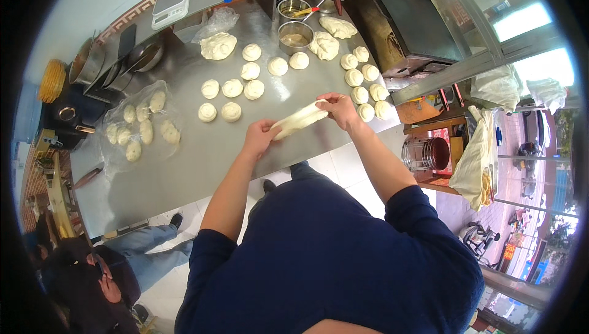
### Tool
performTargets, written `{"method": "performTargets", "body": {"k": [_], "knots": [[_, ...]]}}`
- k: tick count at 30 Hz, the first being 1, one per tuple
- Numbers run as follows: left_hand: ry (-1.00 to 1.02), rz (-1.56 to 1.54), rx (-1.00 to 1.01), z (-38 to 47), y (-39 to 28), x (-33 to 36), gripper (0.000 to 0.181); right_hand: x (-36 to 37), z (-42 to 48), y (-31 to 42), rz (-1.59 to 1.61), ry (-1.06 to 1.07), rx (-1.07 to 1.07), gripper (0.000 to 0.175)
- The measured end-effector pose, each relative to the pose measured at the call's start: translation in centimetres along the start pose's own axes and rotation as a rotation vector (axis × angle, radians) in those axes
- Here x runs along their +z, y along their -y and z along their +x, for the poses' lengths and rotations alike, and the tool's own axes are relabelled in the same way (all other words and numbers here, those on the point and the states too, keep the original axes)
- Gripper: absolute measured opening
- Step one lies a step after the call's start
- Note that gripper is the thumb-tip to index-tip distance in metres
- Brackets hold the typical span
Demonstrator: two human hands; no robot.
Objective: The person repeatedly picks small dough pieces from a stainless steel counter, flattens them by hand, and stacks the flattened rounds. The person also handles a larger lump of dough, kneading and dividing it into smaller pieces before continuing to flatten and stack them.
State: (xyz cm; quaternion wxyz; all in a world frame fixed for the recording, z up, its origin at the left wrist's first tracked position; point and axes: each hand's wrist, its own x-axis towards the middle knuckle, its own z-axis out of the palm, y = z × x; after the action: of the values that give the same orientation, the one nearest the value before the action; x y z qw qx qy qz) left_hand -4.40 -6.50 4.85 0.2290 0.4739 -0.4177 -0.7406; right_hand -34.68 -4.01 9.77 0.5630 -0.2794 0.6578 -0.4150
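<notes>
A long strip of pale dough [300,120] stretches between my two hands near the front edge of the steel worktable [202,168]. My left hand [261,137] pinches its lower left end, and my right hand [339,109] grips the upper right end. Coiled dough rounds [231,112] are spread over the table to the left of the strip. Closer to my right hand stand several smaller rounds [360,95] in two rough columns. Larger lumps of dough [218,46] lie farther back, one at left and two [324,46] at right.
Two metal pots [296,37] stand at the back, one holding a brush. Clear plastic covers oval dough pieces [146,130] at left, near a knife [89,177]. A white scale [170,6] sits on the back shelf. An oven [409,16] borders the right. A seated person [92,274] is at lower left.
</notes>
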Motion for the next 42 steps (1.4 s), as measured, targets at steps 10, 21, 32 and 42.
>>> {"method": "performTargets", "body": {"k": [10,21,32,42], "knots": [[-0.207,0.074,0.001,3.4,4.4,2.3,0.030,0.0,5.5,-2.5,-0.344,0.154,-0.063,0.034],[-0.242,0.343,0.117,2.3,4.8,2.4,0.034,0.5,3.4,-2.6,-0.581,0.095,-0.403,0.037],[-0.160,-0.017,0.065,2.2,5.1,1.6,0.032,-0.2,5.9,-4.8,-0.344,0.084,-0.164,0.033],[-0.151,-0.075,0.076,2.5,5.8,1.6,0.031,-1.5,6.5,-3.0,-0.184,0.114,0.000,0.034]]}}
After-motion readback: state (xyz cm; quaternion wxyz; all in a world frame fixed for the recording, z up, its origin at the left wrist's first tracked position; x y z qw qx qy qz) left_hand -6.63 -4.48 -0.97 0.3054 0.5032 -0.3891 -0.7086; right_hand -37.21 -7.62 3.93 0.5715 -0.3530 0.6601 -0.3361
